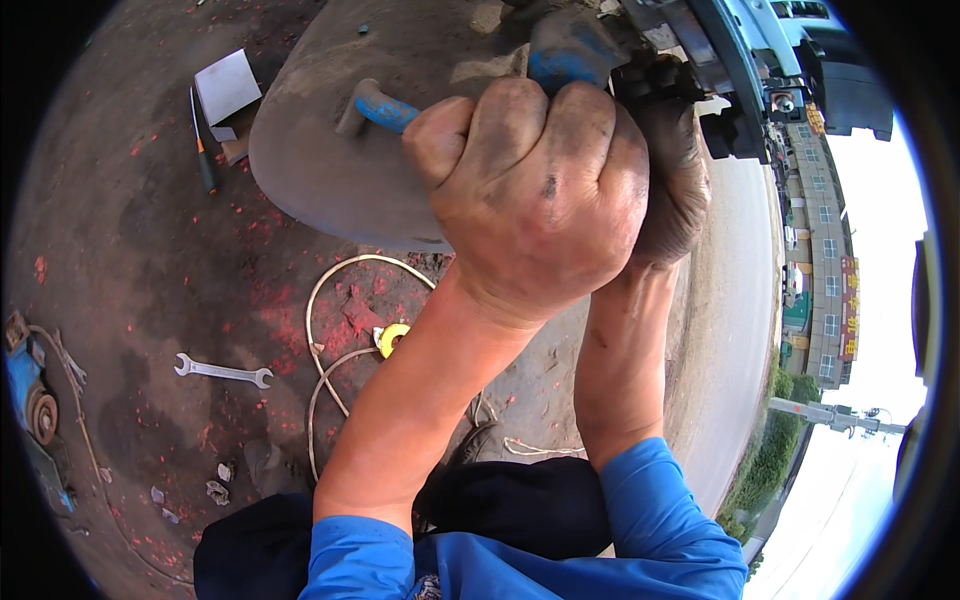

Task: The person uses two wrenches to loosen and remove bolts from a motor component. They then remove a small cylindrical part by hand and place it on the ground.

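My left hand [540, 190] is closed in a fist, knuckles toward me and dark with grime. From the thumb side of the fist sticks out a blue, curved handle-like piece [385, 108] with a worn grey end. Beyond the knuckles shows a larger rounded blue part [575, 52]; whether both belong to one tool is hidden. Behind and right of the left hand, my grimy right hand [678, 190] is mostly covered. Its fingers reach up beside dark mechanical parts [655, 78], and what they hold cannot be made out.
A metal frame [735, 75] rises at the upper right. Under my hands lies a large grey rounded body [335, 180]. On the dirty ground are an open-ended wrench [222, 371], a screwdriver [203, 160], a pale hose [310, 330], a yellow roll [393, 340] and a grinder-like tool [35, 400].
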Demonstrator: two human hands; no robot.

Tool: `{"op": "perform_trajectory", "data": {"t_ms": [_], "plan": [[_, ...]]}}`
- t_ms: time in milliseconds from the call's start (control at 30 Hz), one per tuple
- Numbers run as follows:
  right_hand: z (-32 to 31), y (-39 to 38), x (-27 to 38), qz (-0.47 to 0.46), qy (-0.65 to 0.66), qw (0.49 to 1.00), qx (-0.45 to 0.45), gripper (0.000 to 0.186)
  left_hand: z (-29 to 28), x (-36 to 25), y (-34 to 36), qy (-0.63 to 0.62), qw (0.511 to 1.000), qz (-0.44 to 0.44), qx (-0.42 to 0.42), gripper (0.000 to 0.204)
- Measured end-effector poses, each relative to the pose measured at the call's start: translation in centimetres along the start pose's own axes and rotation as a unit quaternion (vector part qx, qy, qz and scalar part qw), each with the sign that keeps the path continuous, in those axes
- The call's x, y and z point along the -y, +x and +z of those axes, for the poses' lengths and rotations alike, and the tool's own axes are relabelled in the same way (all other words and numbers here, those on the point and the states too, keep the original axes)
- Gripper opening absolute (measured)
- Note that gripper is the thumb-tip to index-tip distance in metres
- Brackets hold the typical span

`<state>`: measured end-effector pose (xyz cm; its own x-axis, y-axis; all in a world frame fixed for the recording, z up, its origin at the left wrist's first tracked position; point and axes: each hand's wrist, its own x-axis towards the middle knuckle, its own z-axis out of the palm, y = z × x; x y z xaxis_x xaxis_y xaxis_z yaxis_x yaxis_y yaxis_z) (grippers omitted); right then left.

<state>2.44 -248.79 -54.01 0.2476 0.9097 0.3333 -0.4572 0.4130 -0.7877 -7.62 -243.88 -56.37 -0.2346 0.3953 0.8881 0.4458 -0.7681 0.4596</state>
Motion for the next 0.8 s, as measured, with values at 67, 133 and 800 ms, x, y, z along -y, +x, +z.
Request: {"op": "perform_trajectory", "data": {"t_ms": [67, 133, 800], "plan": [[0.2, 0.2, 0.0, -0.007, 0.020, 1.000, -0.010, 0.037, 0.0, -0.1, 0.0, 0.001, 1.000, -0.001, 0.002, 0.009], [0.1, 0.1, -0.2, -0.025, 0.040, 0.998, -0.048, 0.038, -0.1, -0.1, 0.0, 0.003, 1.000, -0.004, 0.010, 0.007], [-0.8, 1.0, -0.6, -0.033, -0.017, 0.997, 0.074, 0.035, -0.4, 0.0, 0.1, 0.006, 0.999, 0.006, 0.034, 0.004]]}}
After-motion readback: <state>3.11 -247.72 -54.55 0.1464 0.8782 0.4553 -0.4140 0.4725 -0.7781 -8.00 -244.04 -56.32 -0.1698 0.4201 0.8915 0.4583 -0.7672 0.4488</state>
